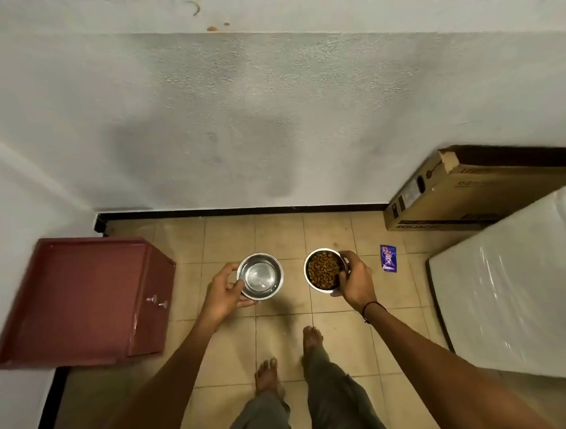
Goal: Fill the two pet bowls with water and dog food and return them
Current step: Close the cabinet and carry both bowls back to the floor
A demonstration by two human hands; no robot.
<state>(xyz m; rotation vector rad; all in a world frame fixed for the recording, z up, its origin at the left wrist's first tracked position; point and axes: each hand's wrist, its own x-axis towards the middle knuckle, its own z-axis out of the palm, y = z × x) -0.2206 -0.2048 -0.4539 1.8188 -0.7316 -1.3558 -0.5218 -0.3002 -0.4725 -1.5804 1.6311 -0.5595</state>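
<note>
Two steel pet bowls are held out in front of me above the tiled floor. The left bowl holds clear water, and my left hand grips its left rim. The right bowl is full of brown dog food, with my right hand wrapped around its right side. Both bowls are level and a short gap apart. My bare feet stand on the tiles below them.
A dark red cabinet stands at the left against the wall. A cardboard box and a white plastic-wrapped appliance are at the right. A small blue pouch lies on the beige tiled floor. A white wall is ahead.
</note>
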